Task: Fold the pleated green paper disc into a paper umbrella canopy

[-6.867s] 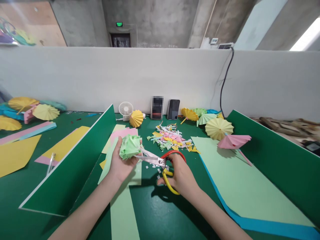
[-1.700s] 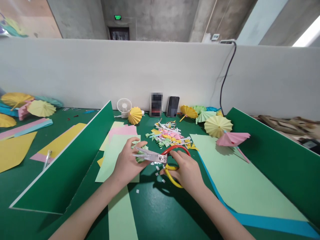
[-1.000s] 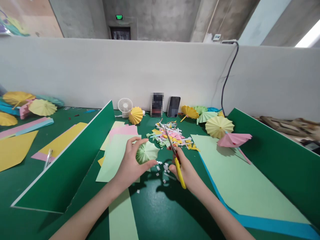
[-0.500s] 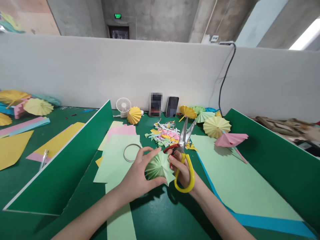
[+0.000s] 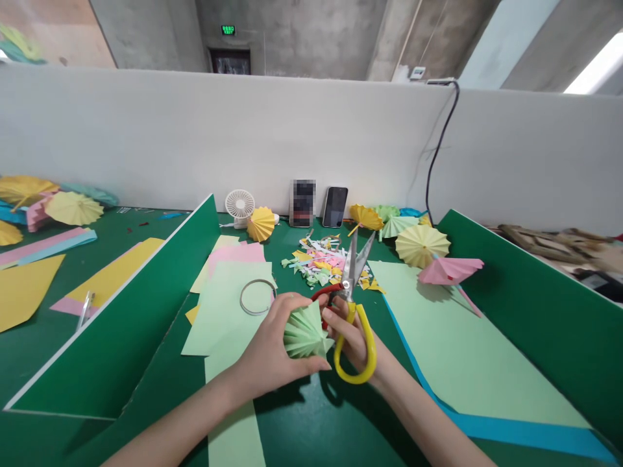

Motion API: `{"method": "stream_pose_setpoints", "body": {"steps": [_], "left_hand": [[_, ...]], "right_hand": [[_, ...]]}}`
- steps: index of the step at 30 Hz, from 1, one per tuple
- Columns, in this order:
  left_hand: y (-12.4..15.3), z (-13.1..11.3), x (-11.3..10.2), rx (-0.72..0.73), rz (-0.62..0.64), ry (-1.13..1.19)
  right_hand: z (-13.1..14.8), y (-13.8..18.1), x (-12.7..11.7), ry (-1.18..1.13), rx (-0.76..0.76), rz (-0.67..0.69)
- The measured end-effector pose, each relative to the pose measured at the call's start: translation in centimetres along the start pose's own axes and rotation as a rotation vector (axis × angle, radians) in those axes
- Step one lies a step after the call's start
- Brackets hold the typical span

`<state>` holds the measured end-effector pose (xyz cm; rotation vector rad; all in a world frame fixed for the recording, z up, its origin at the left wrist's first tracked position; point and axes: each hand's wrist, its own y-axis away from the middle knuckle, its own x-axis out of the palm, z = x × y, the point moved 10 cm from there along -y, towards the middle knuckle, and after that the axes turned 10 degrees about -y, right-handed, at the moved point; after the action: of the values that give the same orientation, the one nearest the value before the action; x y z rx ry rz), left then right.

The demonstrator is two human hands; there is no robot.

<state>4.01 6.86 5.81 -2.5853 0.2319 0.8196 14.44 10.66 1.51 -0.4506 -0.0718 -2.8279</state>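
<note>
My left hand [image 5: 272, 337] cups a pleated light-green paper umbrella top [image 5: 305, 331], its fingers over the upper edge and the thumb underneath. Beside it on the right, my right hand [image 5: 351, 334] grips scissors [image 5: 365, 350] with yellow handles. Their silver blades point up and away, slightly parted. In the same hand is a red-handled tool [image 5: 325, 290], largely hidden by the fingers, so its kind is unclear. The right fingertips are at the right edge of the pleated paper; whether they pinch it is hidden.
A wire ring [image 5: 257, 297] lies on green paper sheets [image 5: 224, 324] at left. Paper scraps [image 5: 324, 259] are heaped behind my hands. Finished paper umbrellas [image 5: 422, 246] sit at back right. Green dividers [image 5: 160, 324] flank the workspace; a small fan [image 5: 240, 204] and a phone [image 5: 335, 206] stand behind.
The pleated paper has turned in my left hand, its tip now facing more to the right. The scissors and my right hand have shifted slightly left and down.
</note>
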Motion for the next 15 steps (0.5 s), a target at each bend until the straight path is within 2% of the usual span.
{"method": "stream_pose_setpoints", "body": {"steps": [3, 7, 12, 15], "left_hand": [[-0.1, 0.8, -1.2, -0.063, -0.084, -0.025], [-0.2, 1.7, -3.7, -0.119, -0.283, -0.076], [-0.2, 2.5, -5.4, -0.151, -0.405, -0.069], [-0.1, 2.4, -5.9, -0.134, -0.448, -0.092]], "right_hand": [[2.2, -0.2, -1.1, 0.232, -0.147, -0.078], [5.0, 0.3, -1.5, 0.636, -0.309, -0.176], [6.4, 1.2, 0.8, 0.937, -0.442, -0.068], [6.6, 1.5, 1.5, 1.052, -0.496, -0.058]]}}
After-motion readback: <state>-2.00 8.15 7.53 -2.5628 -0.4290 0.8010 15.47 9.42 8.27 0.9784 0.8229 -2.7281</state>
